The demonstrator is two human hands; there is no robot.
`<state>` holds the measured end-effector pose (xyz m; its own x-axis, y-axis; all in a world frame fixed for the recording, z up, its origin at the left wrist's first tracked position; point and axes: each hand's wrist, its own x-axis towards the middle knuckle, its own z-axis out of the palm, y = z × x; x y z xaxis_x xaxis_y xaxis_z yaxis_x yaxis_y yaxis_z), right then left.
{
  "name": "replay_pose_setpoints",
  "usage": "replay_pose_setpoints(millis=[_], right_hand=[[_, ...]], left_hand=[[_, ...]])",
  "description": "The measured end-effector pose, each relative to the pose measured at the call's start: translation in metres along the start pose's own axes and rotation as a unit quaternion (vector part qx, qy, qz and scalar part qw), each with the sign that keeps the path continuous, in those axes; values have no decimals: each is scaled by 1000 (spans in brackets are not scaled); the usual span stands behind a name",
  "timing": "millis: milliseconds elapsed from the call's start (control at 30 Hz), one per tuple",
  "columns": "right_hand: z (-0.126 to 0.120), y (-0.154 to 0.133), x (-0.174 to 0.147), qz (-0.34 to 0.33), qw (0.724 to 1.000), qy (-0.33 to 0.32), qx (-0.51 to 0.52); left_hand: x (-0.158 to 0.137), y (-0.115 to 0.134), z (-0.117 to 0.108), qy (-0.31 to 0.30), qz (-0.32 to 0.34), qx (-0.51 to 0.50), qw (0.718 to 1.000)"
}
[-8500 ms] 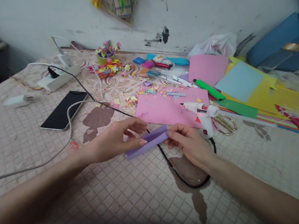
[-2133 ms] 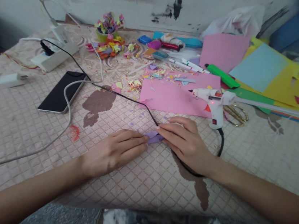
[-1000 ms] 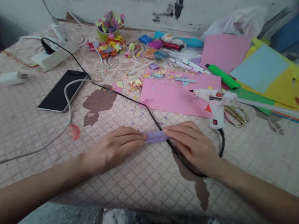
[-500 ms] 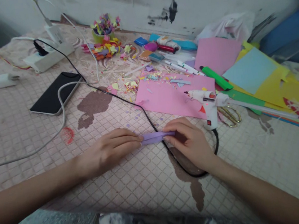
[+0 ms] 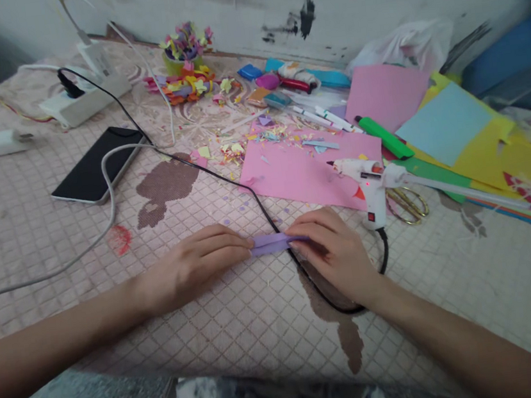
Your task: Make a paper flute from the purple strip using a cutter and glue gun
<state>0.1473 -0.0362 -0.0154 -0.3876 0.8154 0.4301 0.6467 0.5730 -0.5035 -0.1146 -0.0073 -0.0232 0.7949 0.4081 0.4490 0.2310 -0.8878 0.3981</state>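
At the far left on the diamond-patterned tablecloth (image 5: 205, 335), a white charger (image 5: 0, 142); then a white power strip (image 5: 89, 104) with a black plug inserted. Nearer, a dark-screened phone (image 5: 92, 168), partly crossed by a grey cable (image 5: 107, 180). Next, the left hand (image 5: 194, 266), palm down with fingers side by side, fingertips on the left end of a folded purple paper strip (image 5: 271, 245); impossible to tell whether pinching or merely pressing. Behind, a yellow-green pot (image 5: 176, 65) of paper flowers. Between the two hands, the purple strip, across a black cord (image 5: 261, 206). At its right end, the right hand (image 5: 337, 255), pinching with thumb and fingertips. Beyond, a pink sheet (image 5: 310, 171) strewn with scraps along its far edge. Further right, a white glue gun (image 5: 375, 201) showing a red light, gold-handled scissors (image 5: 421, 202), and finally a pale blue sheet (image 5: 447, 125) over yellow paper (image 5: 484, 162).
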Motion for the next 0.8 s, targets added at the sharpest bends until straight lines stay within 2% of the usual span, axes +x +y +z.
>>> replay_pose_setpoints(millis=[333, 567, 800], right_hand=[[2, 2, -1, -72, 996, -22, -54], [2, 1, -2, -42, 998, -21, -34], [0, 0, 0, -35, 999, -23, -30]], left_hand=[[3, 0, 1, 5, -33, -37, 999], [27, 12, 2, -7, -118, -9, 993], [55, 14, 11, -50, -120, 0, 992]])
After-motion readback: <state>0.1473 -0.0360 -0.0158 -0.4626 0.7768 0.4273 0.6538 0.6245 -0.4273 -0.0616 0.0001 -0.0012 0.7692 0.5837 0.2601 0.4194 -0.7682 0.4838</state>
